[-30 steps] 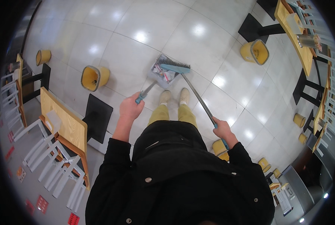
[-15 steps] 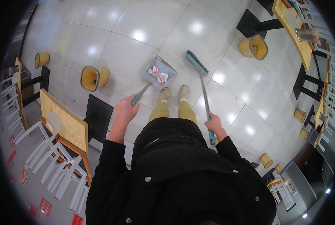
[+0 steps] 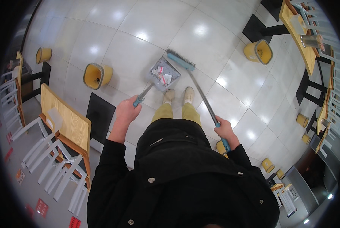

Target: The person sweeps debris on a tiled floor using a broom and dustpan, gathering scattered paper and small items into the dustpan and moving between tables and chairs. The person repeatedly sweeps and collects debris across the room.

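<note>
My left hand [image 3: 128, 109] is closed round the blue-ended handle of a grey dustpan [image 3: 173, 69]. The pan lies on the tiled floor ahead of my shoes, holding crumpled white and red scraps [image 3: 163, 77] and small bits of dirt. In my right hand [image 3: 225, 128] is the blue grip of a long-handled broom [image 3: 202, 94]. Its blue head with dark bristles [image 3: 181, 60] rests on the floor close to the pan's far right edge; whether they touch I cannot tell.
Yellow bins stand at the left [image 3: 108, 75] and right [image 3: 249, 52], with smaller ones farther off. To the left is a wooden table [image 3: 65, 116] with a black base [image 3: 100, 117] and white chairs [image 3: 57, 167]. More tables [image 3: 297, 36] line the right side.
The broom head has swung left and inward, from right of the dustpan to its far edge. My right hand has shifted slightly right. Dustpan and left hand stay nearly still.
</note>
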`<action>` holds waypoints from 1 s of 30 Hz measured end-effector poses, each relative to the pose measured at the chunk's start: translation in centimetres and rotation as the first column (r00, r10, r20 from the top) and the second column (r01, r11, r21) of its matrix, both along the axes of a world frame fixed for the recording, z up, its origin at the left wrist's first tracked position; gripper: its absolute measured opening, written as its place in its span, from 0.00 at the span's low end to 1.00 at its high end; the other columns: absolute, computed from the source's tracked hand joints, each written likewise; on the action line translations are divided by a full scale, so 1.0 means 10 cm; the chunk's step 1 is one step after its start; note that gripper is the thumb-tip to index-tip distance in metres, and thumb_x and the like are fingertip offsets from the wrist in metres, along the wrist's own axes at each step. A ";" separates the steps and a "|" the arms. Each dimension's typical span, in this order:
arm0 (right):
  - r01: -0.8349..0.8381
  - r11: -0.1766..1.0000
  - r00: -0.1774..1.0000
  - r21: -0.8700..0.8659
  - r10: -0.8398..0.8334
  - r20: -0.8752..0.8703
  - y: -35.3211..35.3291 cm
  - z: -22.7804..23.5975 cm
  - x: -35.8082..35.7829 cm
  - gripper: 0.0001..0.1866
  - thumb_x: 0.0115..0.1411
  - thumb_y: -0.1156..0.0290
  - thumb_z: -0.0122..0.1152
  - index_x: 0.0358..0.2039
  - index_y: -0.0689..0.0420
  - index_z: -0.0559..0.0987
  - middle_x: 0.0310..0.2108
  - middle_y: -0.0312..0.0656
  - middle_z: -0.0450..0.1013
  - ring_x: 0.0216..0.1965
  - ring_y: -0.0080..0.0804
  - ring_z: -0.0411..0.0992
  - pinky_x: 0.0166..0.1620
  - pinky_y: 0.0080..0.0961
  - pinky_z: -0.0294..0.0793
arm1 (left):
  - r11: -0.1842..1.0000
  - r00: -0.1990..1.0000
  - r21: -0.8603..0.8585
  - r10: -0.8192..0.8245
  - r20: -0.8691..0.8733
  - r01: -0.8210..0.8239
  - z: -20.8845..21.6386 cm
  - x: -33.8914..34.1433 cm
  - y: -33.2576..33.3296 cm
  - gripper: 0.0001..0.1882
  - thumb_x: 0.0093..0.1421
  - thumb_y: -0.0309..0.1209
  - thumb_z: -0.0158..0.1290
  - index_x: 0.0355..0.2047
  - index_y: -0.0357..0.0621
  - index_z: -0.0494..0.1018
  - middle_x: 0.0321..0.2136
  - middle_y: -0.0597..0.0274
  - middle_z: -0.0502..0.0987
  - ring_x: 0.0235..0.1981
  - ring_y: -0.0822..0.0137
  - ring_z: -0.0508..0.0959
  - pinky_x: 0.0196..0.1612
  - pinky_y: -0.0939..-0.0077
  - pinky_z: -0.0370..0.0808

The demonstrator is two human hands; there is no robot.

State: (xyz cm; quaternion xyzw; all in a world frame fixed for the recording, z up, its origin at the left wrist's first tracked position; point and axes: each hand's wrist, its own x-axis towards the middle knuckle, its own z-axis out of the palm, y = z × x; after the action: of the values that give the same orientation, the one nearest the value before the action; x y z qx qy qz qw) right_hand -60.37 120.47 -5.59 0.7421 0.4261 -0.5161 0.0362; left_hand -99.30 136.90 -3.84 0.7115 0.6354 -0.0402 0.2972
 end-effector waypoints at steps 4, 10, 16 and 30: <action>-0.111 0.980 0.986 0.166 0.088 0.139 0.20 -0.52 -0.04 0.29 0.38 0.73 0.54 0.47 0.57 0.70 0.27 0.54 0.72 0.31 0.51 0.71 0.35 0.36 0.71 | 0.998 0.998 -0.011 0.059 0.023 -0.059 0.04 -0.19 -0.09 0.14 0.45 0.35 0.48 0.35 0.55 0.73 0.22 0.53 0.74 0.27 0.51 0.74 0.29 0.59 0.71; -0.265 0.964 0.961 0.007 0.263 0.090 0.19 -0.72 -0.44 0.21 0.39 0.73 0.53 0.38 0.59 0.72 0.30 0.55 0.72 0.35 0.51 0.70 0.39 0.38 0.70 | 0.996 0.998 -0.052 0.069 -0.006 -0.069 0.03 -0.28 -0.11 0.15 0.45 0.35 0.48 0.36 0.55 0.73 0.24 0.54 0.75 0.29 0.51 0.74 0.31 0.59 0.72; -0.010 0.969 0.986 -0.247 -0.033 -0.166 0.08 -0.03 -0.43 0.28 0.40 0.70 0.56 0.47 0.56 0.71 0.30 0.55 0.73 0.30 0.48 0.73 0.36 0.31 0.73 | 0.998 0.999 -0.053 0.033 -0.016 -0.034 0.02 -0.33 -0.13 0.15 0.46 0.35 0.48 0.36 0.53 0.73 0.24 0.53 0.75 0.29 0.50 0.74 0.32 0.60 0.72; 0.075 0.994 0.985 -0.077 -0.086 -0.146 0.03 0.40 0.19 0.32 0.41 0.79 0.52 0.52 0.58 0.67 0.17 0.42 0.69 0.13 0.27 0.69 0.20 0.23 0.71 | 0.915 0.915 0.041 0.403 -0.033 -0.402 0.11 -0.61 -0.77 0.16 0.47 0.43 0.56 0.29 0.44 0.75 0.22 0.51 0.75 0.28 0.50 0.75 0.30 0.60 0.71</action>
State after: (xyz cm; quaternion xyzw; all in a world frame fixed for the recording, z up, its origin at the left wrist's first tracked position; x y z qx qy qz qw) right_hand -58.45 120.80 -1.63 0.7163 0.3786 -0.5861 0.0096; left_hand -105.42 129.16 -2.71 0.5696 0.7747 0.0181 0.2741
